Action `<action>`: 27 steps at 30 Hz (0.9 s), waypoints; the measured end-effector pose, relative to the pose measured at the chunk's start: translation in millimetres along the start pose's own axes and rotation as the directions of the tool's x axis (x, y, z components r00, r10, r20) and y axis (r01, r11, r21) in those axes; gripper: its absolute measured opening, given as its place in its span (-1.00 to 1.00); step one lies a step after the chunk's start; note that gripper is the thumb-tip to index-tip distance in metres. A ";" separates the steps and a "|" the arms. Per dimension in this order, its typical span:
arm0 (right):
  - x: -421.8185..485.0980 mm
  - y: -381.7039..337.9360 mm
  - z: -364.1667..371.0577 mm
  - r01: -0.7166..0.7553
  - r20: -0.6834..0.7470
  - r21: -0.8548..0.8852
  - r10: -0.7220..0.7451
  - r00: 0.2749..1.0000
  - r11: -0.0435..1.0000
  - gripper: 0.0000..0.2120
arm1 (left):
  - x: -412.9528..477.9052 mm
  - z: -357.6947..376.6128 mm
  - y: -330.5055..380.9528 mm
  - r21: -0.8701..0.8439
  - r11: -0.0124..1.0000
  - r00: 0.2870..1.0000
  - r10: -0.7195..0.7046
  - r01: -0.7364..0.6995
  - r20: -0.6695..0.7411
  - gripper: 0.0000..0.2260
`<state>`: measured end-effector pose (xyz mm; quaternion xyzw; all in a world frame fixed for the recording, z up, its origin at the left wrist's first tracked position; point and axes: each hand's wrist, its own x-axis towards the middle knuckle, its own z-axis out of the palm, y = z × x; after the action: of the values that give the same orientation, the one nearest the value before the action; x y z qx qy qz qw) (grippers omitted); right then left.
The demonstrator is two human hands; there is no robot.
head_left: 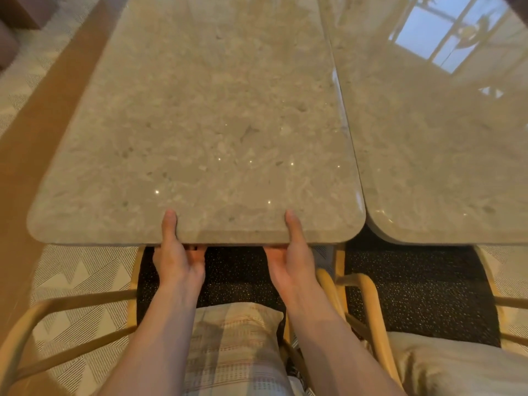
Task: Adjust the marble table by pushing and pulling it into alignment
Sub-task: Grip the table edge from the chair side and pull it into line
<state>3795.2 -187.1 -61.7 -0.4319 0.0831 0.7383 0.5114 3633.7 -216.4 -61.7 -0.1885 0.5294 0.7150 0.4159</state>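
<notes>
A beige marble table [205,118] with rounded corners fills the middle of the head view. My left hand [177,258] grips its near edge, thumb on top and fingers curled underneath. My right hand [291,258] holds the same edge a little to the right in the same way. A second marble table [434,155] lies along its right side, their long edges touching or nearly so. The near edge of the held table sits roughly level with that of the second one.
Two rattan chairs with dark speckled seats [414,284] stand tucked under the near edges. A checked cushion [237,347] lies on the left chair, a plain cushion [457,364] on the right one. Patterned carpet [71,270] covers the floor at left.
</notes>
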 end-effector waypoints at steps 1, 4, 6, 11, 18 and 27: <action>-1.1 -1.0 0.7 -0.008 0.009 0.000 0.008 1.000 1.000 -0.76 | -0.7 -0.7 1.5 0.000 1.000 1.000 -0.007 0.007 0.010 -0.48; -7.9 -6.2 5.8 -0.025 -0.006 0.029 0.025 1.000 0.999 -0.71 | -7.8 -0.4 9.4 0.002 0.998 0.998 -0.057 0.057 0.038 -0.50; -14.2 -8.8 10.3 -0.042 -0.001 0.041 0.042 0.999 0.998 -0.63 | -15.1 1.2 14.6 0.004 0.995 0.993 -0.100 0.100 0.055 -0.52; -17.4 -10.9 11.3 -0.047 0.014 0.059 0.046 0.999 0.997 -0.68 | -22.2 1.1 15.0 0.002 0.996 0.993 -0.085 0.085 0.087 -0.47; -16.3 -5.6 1.4 -0.016 0.019 0.054 0.015 1.000 0.998 -0.54 | -18.7 -8.3 9.8 -0.001 0.997 0.993 -0.074 0.074 0.096 -0.43; -26.1 -11.4 2.1 -0.101 -0.025 0.035 0.102 0.995 0.994 -0.76 | -21.8 -11.7 14.1 -0.012 0.993 0.988 -0.117 0.118 0.099 -0.43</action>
<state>3806.2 -198.4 -37.9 -0.4283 0.1241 0.7559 0.4794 3633.3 -236.9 -42.1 -0.1877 0.4898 0.7024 0.4811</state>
